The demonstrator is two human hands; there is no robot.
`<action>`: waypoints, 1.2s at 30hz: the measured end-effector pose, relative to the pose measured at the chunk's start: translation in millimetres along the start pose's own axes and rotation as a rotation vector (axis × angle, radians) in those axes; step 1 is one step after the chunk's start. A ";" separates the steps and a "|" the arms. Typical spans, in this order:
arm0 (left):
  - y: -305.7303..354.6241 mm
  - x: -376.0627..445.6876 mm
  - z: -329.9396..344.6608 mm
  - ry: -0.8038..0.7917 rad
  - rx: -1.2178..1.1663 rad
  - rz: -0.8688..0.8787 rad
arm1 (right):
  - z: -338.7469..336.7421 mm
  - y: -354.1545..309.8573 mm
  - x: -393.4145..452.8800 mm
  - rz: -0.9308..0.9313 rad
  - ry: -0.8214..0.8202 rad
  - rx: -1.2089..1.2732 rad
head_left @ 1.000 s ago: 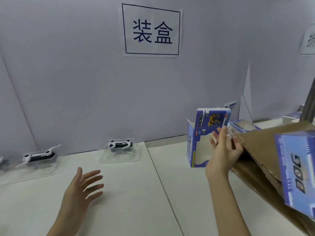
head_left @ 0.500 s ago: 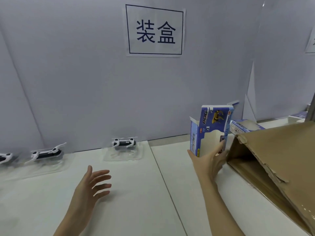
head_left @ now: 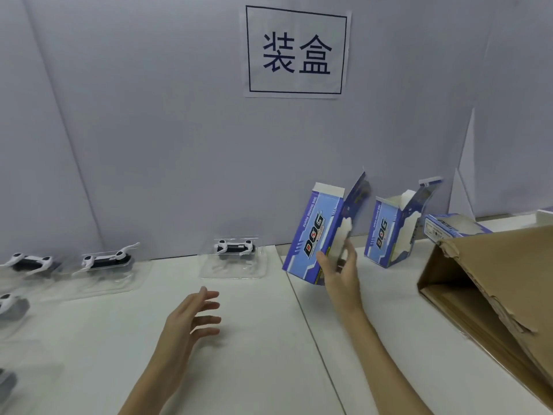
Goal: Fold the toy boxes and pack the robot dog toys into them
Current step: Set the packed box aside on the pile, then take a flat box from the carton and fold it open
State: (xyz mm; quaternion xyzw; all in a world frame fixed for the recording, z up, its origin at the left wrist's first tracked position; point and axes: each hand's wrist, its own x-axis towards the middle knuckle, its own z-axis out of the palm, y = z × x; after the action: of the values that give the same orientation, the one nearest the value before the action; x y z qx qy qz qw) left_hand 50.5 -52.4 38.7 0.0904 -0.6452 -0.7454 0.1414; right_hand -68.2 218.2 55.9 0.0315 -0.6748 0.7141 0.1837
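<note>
Left of the cardboard carton [head_left: 493, 295], the right hand [head_left: 341, 272] is now carrying 1 blue toy box [head_left: 318, 239], gripped and tilted, toward the nearest robot dog [head_left: 235, 247]; the left hand [head_left: 191, 320] is hovering open above the surface [head_left: 257, 354], awaiting packing.

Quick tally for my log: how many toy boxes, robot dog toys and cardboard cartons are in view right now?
Blue toy boxes: 3, one held in the right hand at, one upright, one lying down.
Robot dog toys in clear trays: 5 at least partly seen.
Brown cardboard cartons: 1.
Total: 9.
</note>
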 end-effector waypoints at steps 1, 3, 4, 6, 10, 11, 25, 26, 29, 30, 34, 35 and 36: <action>-0.6 -2.3 0.9 -0.006 0.017 0.019 | 5.1 -7.7 -6.2 0.088 -0.107 0.142; -0.6 -5.8 4.1 -0.006 0.047 0.055 | 14.3 -17.9 -17.0 0.244 -0.348 0.317; 1.8 -7.8 7.1 -0.007 0.051 0.064 | 17.8 -19.3 -21.3 0.301 -0.458 0.387; 12.1 -11.0 14.8 -0.054 -0.034 0.054 | 26.2 -20.3 -30.4 0.421 -0.647 0.479; 28.8 -9.7 15.4 -0.177 -0.434 0.027 | 46.6 -12.7 -48.1 0.402 -0.836 0.161; 29.8 -10.0 12.0 -0.170 -0.423 0.064 | 49.0 -10.6 -50.5 0.354 -0.835 0.077; 14.0 -20.4 20.2 -0.130 -0.034 0.150 | 52.7 -28.7 -65.4 0.075 -0.636 0.188; 14.8 -20.3 19.6 -0.162 -0.034 0.153 | 52.6 -29.6 -65.9 0.070 -0.636 0.189; 19.7 -24.1 18.8 -0.165 -0.013 0.157 | 52.3 -31.9 -66.7 0.066 -0.644 0.187; 21.5 -26.5 18.1 -0.148 -0.010 0.156 | 51.8 -32.7 -67.2 0.071 -0.651 0.189; 31.2 -28.3 23.1 -0.095 0.083 0.136 | 53.1 -34.1 -70.9 0.067 -0.672 0.142; 35.2 -27.0 27.5 -0.099 0.149 0.136 | 54.5 -33.6 -72.8 0.073 -0.669 0.133; 37.7 -28.8 30.3 -0.165 0.185 0.162 | 56.0 -32.6 -74.5 0.092 -0.661 0.126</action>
State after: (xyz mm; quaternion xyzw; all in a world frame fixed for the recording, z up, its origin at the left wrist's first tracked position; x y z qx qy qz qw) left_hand 71.7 -19.4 79.1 -0.0108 -0.7257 -0.6739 0.1385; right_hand -0.3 147.9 70.0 0.2420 -0.6531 0.7132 -0.0796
